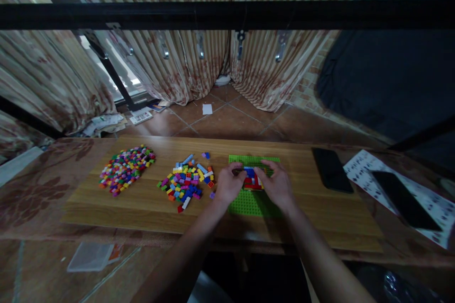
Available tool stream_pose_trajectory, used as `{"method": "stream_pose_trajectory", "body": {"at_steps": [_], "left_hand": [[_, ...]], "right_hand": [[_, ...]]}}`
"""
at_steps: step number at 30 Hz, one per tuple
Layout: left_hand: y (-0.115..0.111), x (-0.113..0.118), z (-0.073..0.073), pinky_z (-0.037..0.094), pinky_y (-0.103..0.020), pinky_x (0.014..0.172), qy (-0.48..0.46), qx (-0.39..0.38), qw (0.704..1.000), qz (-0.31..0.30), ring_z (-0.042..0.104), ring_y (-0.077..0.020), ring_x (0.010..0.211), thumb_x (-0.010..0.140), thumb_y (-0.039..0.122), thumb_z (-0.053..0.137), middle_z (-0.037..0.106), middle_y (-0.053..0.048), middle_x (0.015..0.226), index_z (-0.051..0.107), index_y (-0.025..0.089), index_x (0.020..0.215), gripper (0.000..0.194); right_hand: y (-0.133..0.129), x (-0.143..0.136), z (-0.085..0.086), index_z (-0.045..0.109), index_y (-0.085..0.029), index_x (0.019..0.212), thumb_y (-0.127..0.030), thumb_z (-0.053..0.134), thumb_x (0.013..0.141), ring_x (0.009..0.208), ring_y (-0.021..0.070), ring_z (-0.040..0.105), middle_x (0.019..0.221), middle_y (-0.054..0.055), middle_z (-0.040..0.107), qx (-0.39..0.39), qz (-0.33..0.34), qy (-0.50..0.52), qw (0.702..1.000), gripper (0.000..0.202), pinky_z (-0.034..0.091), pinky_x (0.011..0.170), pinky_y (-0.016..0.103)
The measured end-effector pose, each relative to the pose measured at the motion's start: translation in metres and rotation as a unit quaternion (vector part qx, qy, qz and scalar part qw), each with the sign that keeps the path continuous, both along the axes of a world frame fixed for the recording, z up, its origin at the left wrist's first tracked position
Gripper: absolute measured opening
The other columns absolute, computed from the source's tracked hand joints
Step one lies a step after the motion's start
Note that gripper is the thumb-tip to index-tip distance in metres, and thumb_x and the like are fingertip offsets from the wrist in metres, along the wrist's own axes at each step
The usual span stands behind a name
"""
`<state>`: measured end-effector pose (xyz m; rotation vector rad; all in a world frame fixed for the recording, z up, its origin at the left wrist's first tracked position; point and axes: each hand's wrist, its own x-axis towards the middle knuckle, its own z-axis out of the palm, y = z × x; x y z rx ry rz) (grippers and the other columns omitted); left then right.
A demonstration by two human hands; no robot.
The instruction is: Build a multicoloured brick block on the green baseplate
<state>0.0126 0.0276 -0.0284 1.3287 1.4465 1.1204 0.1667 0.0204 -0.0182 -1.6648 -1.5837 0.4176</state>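
Observation:
A small build of red, blue and white toy bricks [253,181] sits over the middle of a green studded baseplate [254,208]. My left hand [229,183] closes on the build's left side, thumb and fingers bent toward it. From the right, my right hand [277,183] grips the same build with thumb and forefinger. Part of the build is hidden behind the fingers. Left of the baseplate lies a loose pile of mixed larger bricks [188,180], with a few strays around it.
A heap of smaller colourful bricks [127,168] lies at the wooden board's [142,213] left end. A black phone [331,169] rests on the right. Beyond it, another dark device [405,199] lies on a printed sheet [362,165]. A dark rail [227,15] crosses above.

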Motion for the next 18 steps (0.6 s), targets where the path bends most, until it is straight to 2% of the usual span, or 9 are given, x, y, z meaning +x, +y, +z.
{"method": "stream_pose_trajectory", "body": {"at_steps": [3, 10, 14, 18], "left_hand": [[0.002, 0.001, -0.001, 0.054, -0.031, 0.08, -0.013, -0.013, 1.0, 0.012, 0.067, -0.0165, 0.079, 0.073, 0.01, 0.065, 0.073, -0.007, 0.09, 0.07, 0.014, 0.098, 0.026], [0.011, 0.002, -0.007, 0.053, -0.028, 0.075, -0.085, -0.062, 0.994, 0.029, 0.066, -0.0154, 0.077, 0.064, 0.009, 0.069, 0.073, -0.004, 0.086, 0.072, 0.015, 0.091, 0.028], [0.013, 0.005, -0.005, 0.052, -0.025, 0.069, -0.094, -0.086, 0.991, 0.038, 0.065, -0.0138, 0.071, 0.062, 0.007, 0.067, 0.072, -0.001, 0.077, 0.073, 0.016, 0.087, 0.027], [0.011, 0.009, 0.002, 0.051, -0.025, 0.064, -0.104, -0.09, 0.989, 0.047, 0.063, -0.0128, 0.063, 0.06, 0.005, 0.067, 0.069, 0.0, 0.068, 0.073, 0.014, 0.083, 0.025]], "right_hand": [[0.005, -0.004, -0.009, 0.069, -0.016, 0.105, -0.05, 0.061, 0.075, 0.094, 0.0257, 0.063, 0.103, 0.013, 0.068, -0.027, -0.023, 0.017, 0.999, 0.046, 0.047, 0.087, 0.044], [0.015, -0.005, -0.029, 0.073, -0.02, 0.094, -0.048, 0.07, 0.066, 0.071, 0.0211, 0.067, 0.082, 0.006, 0.073, -0.08, -0.048, 0.134, 0.987, 0.039, 0.053, 0.068, 0.036], [0.02, -0.005, -0.032, 0.073, -0.02, 0.086, -0.044, 0.072, 0.063, 0.069, 0.0217, 0.067, 0.077, 0.006, 0.073, -0.084, -0.055, 0.148, 0.984, 0.033, 0.053, 0.066, 0.037], [0.021, -0.007, -0.027, 0.073, -0.018, 0.083, -0.041, 0.075, 0.058, 0.066, 0.0223, 0.067, 0.073, 0.006, 0.072, -0.089, -0.052, 0.173, 0.979, 0.034, 0.054, 0.063, 0.038]]}}
